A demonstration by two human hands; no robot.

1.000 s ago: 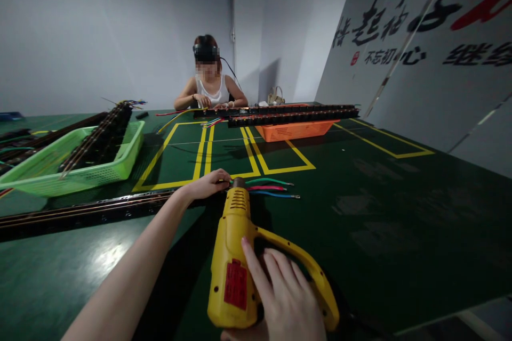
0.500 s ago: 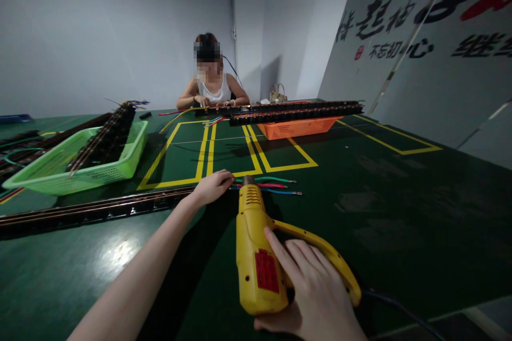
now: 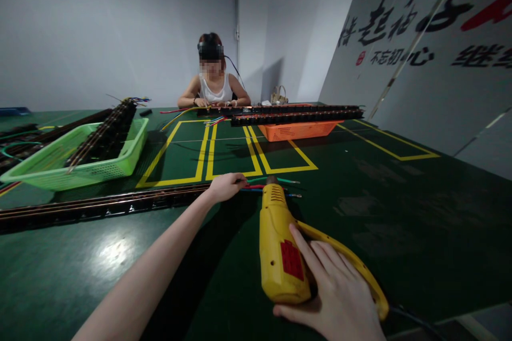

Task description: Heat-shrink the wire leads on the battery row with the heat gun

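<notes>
My right hand [image 3: 334, 282] is wrapped round the handle of a yellow heat gun [image 3: 280, 245], whose dark nozzle points away from me. In front of the nozzle run green, red and blue wires [image 3: 276, 180] with metal ends, coming from the near end of a long black strip [image 3: 132, 203] with copper-coloured rods. My left hand [image 3: 227, 187] is closed at that end, with the wires emerging from its fingers. Its fingertips partly hide where wires and strip meet. The nozzle lies over part of the red and blue wires; whether it touches them I cannot tell.
On the left, a green basket [image 3: 100, 173] bears similar black strips [image 3: 108, 133]. Farther off, an orange basket [image 3: 298, 131] supports more strips [image 3: 296, 115]. Across the table [image 3: 400, 213] sits a person [image 3: 214, 85] with both hands at a strip. The heat gun's cord [image 3: 412, 314] trails right.
My left hand has shifted right along with the wires and strip end. The heat gun has moved right too, its nozzle now farther along the wires.
</notes>
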